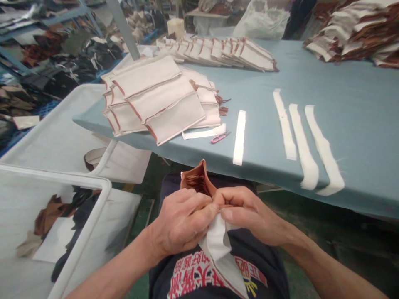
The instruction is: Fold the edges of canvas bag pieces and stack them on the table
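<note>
Over my lap, my left hand (187, 218) and my right hand (246, 211) meet, both closed on one sewn piece (222, 243) of white cloth and brown leather. Its brown end (196, 178) stands up beyond my knuckles and gapes a little, showing folds inside. The white part hangs down from between my hands toward my apron. Fingertips of both hands press together at the piece's edge, so the exact pinch point is hidden.
Ahead is a blue-green table with stacked white panels (168, 95), pink thread snips (220, 138) and several white strips (239, 137). More panels (218, 52) lie behind, a brown-and-white pile (358, 33) at far right. White bins (106, 182) holding scraps stand at left.
</note>
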`<action>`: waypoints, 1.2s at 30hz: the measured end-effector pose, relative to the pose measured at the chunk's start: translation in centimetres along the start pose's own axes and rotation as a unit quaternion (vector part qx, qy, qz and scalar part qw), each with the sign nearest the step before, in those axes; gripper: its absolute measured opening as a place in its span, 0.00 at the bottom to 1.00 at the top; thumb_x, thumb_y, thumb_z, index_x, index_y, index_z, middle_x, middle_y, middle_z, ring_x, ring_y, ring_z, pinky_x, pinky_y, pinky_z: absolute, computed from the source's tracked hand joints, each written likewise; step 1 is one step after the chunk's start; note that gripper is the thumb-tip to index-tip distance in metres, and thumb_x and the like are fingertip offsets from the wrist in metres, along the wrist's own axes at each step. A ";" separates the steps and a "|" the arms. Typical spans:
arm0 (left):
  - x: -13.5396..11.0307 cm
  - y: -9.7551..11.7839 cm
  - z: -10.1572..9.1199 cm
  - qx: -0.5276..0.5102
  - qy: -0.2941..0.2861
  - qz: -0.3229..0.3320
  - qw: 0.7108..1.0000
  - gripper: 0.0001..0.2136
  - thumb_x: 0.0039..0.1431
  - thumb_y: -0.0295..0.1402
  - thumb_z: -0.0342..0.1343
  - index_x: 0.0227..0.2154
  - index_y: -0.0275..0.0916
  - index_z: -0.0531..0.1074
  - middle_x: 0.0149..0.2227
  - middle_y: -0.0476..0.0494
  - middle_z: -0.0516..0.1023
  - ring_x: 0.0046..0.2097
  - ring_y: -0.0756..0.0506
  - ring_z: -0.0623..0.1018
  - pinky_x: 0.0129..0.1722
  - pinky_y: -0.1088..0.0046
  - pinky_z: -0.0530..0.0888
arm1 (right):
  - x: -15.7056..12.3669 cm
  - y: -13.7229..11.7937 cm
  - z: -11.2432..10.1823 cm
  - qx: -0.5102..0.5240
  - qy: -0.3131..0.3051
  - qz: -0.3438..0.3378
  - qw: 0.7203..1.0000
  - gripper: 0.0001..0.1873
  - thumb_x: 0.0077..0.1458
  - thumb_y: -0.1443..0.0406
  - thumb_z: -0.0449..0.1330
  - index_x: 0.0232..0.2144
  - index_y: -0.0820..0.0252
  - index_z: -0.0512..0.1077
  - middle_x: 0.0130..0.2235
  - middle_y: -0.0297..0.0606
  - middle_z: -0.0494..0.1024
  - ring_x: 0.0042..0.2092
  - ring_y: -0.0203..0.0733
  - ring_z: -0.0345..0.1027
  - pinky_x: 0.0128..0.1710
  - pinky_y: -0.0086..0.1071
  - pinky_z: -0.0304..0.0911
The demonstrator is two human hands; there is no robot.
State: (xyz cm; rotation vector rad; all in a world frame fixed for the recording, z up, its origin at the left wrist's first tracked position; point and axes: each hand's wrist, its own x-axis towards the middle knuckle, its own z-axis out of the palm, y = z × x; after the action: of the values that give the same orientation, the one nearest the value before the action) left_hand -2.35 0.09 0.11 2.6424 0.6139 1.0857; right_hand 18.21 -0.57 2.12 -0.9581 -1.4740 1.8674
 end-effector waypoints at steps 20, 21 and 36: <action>3.3 0.4 -3.4 -0.084 -0.219 -0.102 0.967 0.20 0.76 0.35 0.44 0.24 0.39 0.66 0.23 0.52 0.70 0.24 0.51 0.67 0.26 0.72 0.61 | -2.0 -2.8 -1.5 -0.415 -0.028 -0.180 0.891 0.13 0.71 0.66 0.52 0.36 0.58 0.75 0.33 0.35 0.80 0.33 0.37 0.71 0.36 0.30 0.61; 3.1 0.4 -3.1 -0.053 -0.207 -0.077 0.974 0.20 0.75 0.34 0.44 0.24 0.39 0.65 0.23 0.52 0.71 0.24 0.51 0.67 0.25 0.71 0.60 | -2.2 -2.6 -1.6 -0.405 -0.038 -0.172 0.897 0.12 0.71 0.67 0.52 0.38 0.58 0.76 0.34 0.36 0.81 0.34 0.37 0.72 0.37 0.30 0.61; 3.6 3.0 -1.7 -0.003 -0.146 -0.064 0.987 0.21 0.74 0.33 0.44 0.21 0.40 0.64 0.20 0.51 0.70 0.22 0.49 0.66 0.25 0.68 0.59 | -3.3 -1.8 -0.5 -0.143 -0.022 0.018 0.989 0.25 0.62 0.51 0.63 0.22 0.58 0.60 0.22 0.24 0.56 0.23 0.30 0.46 0.20 0.26 0.43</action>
State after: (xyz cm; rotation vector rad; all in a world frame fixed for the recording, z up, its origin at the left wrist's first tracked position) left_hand -0.32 -0.83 4.59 2.6439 0.7024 0.6453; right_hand 20.55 -2.54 4.40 -1.0874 -1.7970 1.7410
